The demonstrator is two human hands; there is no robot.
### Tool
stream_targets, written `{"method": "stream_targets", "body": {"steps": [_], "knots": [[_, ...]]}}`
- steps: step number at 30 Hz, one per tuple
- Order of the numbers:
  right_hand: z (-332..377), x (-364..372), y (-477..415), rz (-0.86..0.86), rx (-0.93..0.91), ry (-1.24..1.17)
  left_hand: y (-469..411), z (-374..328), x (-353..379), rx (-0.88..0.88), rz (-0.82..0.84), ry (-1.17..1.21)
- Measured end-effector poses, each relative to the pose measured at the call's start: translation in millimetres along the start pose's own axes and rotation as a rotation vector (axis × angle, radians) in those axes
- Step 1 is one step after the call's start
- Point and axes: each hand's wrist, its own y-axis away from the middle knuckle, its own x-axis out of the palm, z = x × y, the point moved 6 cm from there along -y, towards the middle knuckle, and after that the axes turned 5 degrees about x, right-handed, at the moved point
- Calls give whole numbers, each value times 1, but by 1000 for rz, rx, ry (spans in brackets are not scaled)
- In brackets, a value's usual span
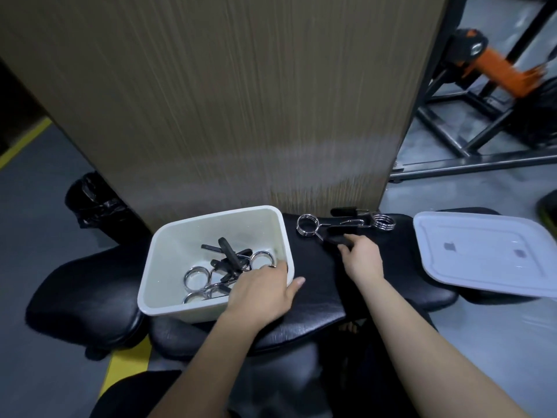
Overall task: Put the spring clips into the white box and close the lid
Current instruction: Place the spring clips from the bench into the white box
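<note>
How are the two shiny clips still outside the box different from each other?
The near clip stands its coil up, showing the hole; the far clip lies with its coil on its side. The right hand touches the near clip's black handle; the far clip is untouched. Both are silver coils with black handles on the black cushion.

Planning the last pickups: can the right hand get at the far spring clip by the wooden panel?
Probably yes. The right hand is already at the nearer clip, and the far clip lies just beyond on the open black pad, nothing covering it.
</note>
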Motion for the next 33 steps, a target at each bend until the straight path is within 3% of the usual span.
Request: {"method": "stream_targets", "body": {"steps": [5,9,14,21,24,27,31,33], "knots": [[4,11,-7,130,-31,135,3,-2,-2,97,-62,-55],[17,8,0,24,-153,157,5,-2,-3,91,-46,-66],[36,2,21,-83,-284,-36,8,-5,-4,102,-58,-111],[31,-23,40,-200,-156,-317,11,-4,-5,91,-108,-33],[31,-40,59,-237,-178,-398,21,4,-16,8,-210,161],[36,-57,76,-221,-250,-419,36,41,-35,-142,-417,400],[62,-66,96,-185,-434,-326,62,143,-50,-442,-696,269],[85,-63,110,-158,-544,-262,69,189,-38,-604,-585,210]]}}
